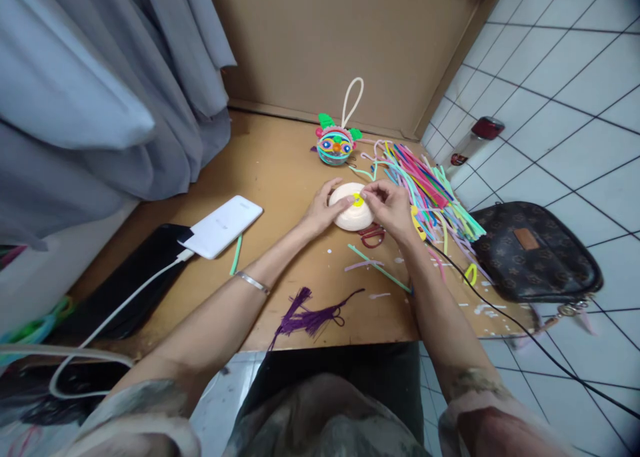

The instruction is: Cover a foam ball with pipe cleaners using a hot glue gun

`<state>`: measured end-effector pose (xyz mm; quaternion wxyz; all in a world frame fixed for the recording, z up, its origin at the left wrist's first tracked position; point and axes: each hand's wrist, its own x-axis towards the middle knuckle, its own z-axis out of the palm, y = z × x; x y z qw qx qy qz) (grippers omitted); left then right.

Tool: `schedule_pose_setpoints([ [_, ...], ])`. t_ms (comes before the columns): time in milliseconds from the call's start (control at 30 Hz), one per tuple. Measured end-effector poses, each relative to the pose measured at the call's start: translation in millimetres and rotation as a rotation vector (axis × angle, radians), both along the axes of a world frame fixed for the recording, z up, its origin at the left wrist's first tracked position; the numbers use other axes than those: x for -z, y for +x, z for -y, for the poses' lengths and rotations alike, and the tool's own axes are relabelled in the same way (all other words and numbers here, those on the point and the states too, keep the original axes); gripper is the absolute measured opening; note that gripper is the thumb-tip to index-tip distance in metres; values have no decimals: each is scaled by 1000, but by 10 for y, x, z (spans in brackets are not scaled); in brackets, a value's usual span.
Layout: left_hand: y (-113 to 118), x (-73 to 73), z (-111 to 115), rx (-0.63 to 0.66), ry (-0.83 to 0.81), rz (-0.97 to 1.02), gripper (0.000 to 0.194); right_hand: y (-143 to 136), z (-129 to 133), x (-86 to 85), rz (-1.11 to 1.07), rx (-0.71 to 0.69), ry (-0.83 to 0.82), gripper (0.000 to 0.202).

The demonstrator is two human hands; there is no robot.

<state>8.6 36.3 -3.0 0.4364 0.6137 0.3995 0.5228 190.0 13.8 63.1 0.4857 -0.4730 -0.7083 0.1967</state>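
Observation:
In the head view, a round cream-white disc with a small yellow piece at its middle is held just above the table. My left hand curls around the disc's left side, its thumb lying on top. With thumb and fingertips pinched together, my right hand works at the yellow piece; its fingers partly cover it. Red-handled scissors show from beneath the disc. By my right wrist lies a yellow tool with a black cable, partly hidden.
Behind stands a colourful ornament with a white loop. Fuzzy pipe cleaners pile at the right, beside a brown handbag and a bottle. Purple tassels lie near the front edge. A white power bank with a cable is left.

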Motion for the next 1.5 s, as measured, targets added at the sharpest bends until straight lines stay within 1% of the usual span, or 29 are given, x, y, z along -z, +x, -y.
schedule_pose_setpoints([
  [67, 12, -25, 65, -59, -74, -13, 66, -22, -17, 4, -49, 30, -59, 12],
  [167, 19, -65, 147, -109, -55, -75, 50, -88, -14, -15, -113, 66, -121, 11],
  [267, 25, -87, 162, -112, -26, -78, 42, -192, 40, -39, -129, 111, -100, 10],
  [367, 23, -107, 134, -128, -35, -53, 40, -288, 132, -25, -159, 169, -89, 12],
  [467, -4, -152, 118, -116, -67, -14, 45, -336, 221, 29, -237, 191, -122, 13],
  [533, -28, -190, 123, -67, -91, 32, 49, -341, 262, 60, -270, 203, -125, 13],
  [633, -53, -222, 133, 35, -173, 117, 55, -335, 296, 77, -285, 225, -109, 12],
  [767, -51, -183, 117, 136, -228, 212, 77, -339, 313, 81, -302, 235, -104, 13],
  [833, -36, -150, 102, 155, -236, 252, 82, -340, 316, 93, -320, 218, -109, 14],
  [1000, -9, -114, 94, 198, -243, 302, 84, -313, 315, 116, -318, 185, -116, 15],
  [1300, -36, -68, 70, 238, -209, 292, 85, -291, 344, 55, -217, 190, -137, 15],
  [1500, -26, -113, 116, 219, -204, 258, 84, -283, 353, 23, -155, 200, -131, 15],
])
